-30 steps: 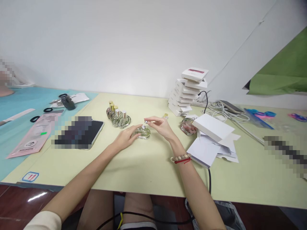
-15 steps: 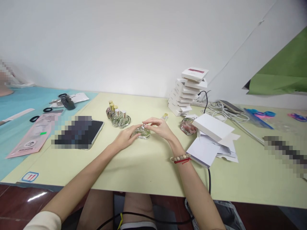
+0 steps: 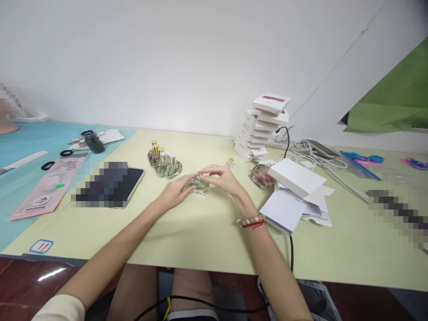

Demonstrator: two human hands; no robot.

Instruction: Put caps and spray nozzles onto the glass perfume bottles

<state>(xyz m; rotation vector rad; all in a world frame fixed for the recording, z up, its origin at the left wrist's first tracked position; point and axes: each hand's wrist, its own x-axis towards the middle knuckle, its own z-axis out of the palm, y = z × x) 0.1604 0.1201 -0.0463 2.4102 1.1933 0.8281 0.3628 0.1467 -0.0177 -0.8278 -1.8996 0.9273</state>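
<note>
A small clear glass perfume bottle (image 3: 199, 187) with a greenish look stands on the table between my hands. My left hand (image 3: 174, 191) is closed around its left side and steadies it. With thumb and fingers, my right hand (image 3: 220, 177) pinches the silvery top of the same bottle; the part under the fingertips is mostly hidden. To the left of them stands a row of several similar bottles (image 3: 173, 168) with gold and silver caps. Behind my right hand a small gold-topped piece (image 3: 230, 162) shows on the table.
A bottle with pinkish contents (image 3: 262, 176) lies beside loose white boxes (image 3: 297, 177) on the right. Behind them rises a stack of white boxes (image 3: 256, 133), with white cables (image 3: 321, 161) nearby. At left are a tablet-like device (image 3: 135, 178), a pink packet (image 3: 50, 189) and a dark jar (image 3: 93, 142).
Almost nothing differs. Both hands stay on the bottle, with only a very slight shift of the right fingers at its top.
</note>
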